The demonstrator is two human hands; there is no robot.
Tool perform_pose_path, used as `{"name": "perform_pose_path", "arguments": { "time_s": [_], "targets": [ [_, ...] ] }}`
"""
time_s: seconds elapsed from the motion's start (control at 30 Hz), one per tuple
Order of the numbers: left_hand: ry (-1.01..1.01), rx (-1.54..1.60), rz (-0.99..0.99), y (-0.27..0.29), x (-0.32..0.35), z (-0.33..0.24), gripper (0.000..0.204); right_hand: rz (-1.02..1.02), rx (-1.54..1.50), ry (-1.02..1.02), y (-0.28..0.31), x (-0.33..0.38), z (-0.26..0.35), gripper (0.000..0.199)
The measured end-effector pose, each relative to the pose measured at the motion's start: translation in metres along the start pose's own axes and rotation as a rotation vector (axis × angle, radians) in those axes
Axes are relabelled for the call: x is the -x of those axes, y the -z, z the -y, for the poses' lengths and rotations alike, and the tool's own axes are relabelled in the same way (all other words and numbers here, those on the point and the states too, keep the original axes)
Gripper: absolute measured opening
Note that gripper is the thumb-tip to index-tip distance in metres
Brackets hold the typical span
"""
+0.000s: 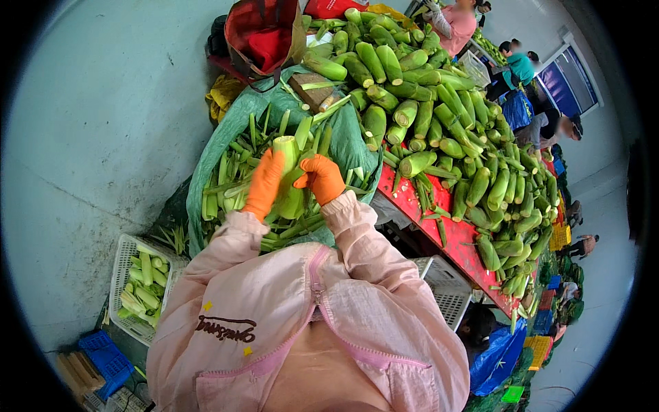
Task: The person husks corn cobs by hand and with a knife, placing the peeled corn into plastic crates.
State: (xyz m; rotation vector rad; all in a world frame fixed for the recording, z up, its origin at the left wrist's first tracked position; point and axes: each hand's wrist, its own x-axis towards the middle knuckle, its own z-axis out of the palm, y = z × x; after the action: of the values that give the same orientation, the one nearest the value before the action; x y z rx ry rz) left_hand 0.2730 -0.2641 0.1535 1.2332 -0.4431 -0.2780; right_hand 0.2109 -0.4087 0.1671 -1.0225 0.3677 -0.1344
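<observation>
An ear of corn (pixel 285 145), with its pale cut end facing up, stands over a big green woven sack (pixel 206 161). My left hand (pixel 266 184), in an orange glove, is closed around its left side. My right hand (pixel 322 178), gloved the same way, is curled at its right side, with the fingers pinched on a green husk leaf. More husk hangs below, between the two hands. Stripped husk leaves (pixel 233 178) fill the sack. The palms and the lower part of the ear are partly hidden.
Unpeeled corn ears (pixel 405 110) are heaped on a red table (pixel 439 237) to the right. A white crate (pixel 122 275) with peeled ears stands at lower left, another white crate (pixel 446 288) under the table. A bag (pixel 264 41) sits behind the sack. Several people work farther right.
</observation>
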Motion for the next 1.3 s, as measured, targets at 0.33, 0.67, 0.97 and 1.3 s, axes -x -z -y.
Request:
{"name": "perform_pose_path", "arguments": {
  "time_s": [0.33, 0.67, 0.97, 1.3],
  "targets": [
    [0.164, 0.609, -0.572, 0.065, -0.059, 0.054, 0.075, -0.156, -0.465, 0.243, 0.071, 0.022, -0.002, 0.008],
    [0.093, -0.017, -0.413, 0.017, -0.035, 0.000, 0.068, -0.166, 1.142, 0.206, -0.004, 0.008, 0.031, 0.089],
    [0.011, 0.013, -0.083, 0.004, -0.017, 0.012, 0.056, -0.109, 1.237, 0.175, -0.020, 0.001, 0.024, 0.041],
    [0.189, 0.260, 0.229, 0.010, -0.014, 0.009, 0.058, -0.165, 0.426, 0.076, 0.020, -0.015, -0.010, 0.013]
  ]
}}
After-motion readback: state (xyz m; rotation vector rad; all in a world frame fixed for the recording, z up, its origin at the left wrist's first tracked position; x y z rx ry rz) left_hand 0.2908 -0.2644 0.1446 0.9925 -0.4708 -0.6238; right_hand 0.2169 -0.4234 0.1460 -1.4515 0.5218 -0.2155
